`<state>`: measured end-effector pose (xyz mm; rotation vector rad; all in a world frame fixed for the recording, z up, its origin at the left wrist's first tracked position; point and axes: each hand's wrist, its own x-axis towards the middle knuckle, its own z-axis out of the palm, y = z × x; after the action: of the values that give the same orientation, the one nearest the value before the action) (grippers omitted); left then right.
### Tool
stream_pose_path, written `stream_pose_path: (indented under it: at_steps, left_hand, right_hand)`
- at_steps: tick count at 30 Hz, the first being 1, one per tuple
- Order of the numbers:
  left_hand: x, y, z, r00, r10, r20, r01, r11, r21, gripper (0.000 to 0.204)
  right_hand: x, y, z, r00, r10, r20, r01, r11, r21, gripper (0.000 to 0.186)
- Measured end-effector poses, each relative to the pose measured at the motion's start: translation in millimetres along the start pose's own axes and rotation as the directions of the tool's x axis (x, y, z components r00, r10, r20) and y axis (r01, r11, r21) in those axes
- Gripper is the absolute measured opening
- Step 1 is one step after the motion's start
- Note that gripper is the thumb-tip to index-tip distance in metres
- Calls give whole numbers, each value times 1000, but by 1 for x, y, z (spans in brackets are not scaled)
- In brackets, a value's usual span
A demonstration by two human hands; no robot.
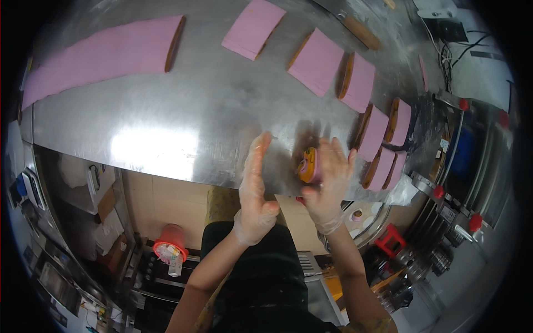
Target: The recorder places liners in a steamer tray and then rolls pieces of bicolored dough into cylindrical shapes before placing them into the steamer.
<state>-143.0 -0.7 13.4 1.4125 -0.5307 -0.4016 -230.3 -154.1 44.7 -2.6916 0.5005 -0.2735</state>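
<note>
Rolling step, by the look of it — right hand [328, 183] grip closed on pink roll [308, 165] at near bench [166, 119] edge, left hand [254, 191] flat, open, empty beside it. Next calls for even pressure — pink slabs [383, 130] just right.

This looked like a commercial bakery kitchen. A broad steel table [183, 105] stretched beyond the gloved hands [325, 186], with pink dough sheets [105, 53] and cut pink slabs [316, 61] with brown filling laid out in a row above and to the right of the grip, and a rolling pin [361, 30] at the far edge. Below the table, near the person's feet, stood a red-lidded bucket [171, 244], and steel racks and machinery [449, 222] crowded the right side.
</note>
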Motion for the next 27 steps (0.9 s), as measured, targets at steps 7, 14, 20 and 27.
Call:
stream_pose_path:
  at_steps: [7, 14, 20, 27]
  left_hand:
    - [27, 0, 63, 982, -35, 184, -3, 979, 203, 94]
    - [25, -6, 59, 993, 6, 116, -16, 996, 84, 92]
    - [30, -11, 35, 985, 165, 48, -170, 973, 153, 90]
    - [20, -2, 21, 1000, 10, -4, -11, 1000, -8, 89]
  right_hand:
    - [-11, -27, 21, 858, 492, -147, -159, 527, 835, 71]
    - [-14, -20, 14, 850, 509, -137, -149, 483, 863, 77]
    - [-16, 13, -16, 981, 157, -114, -108, 930, 351, 89]
    - [3, 15, -26, 975, -13, 221, -21, 988, 154, 104]
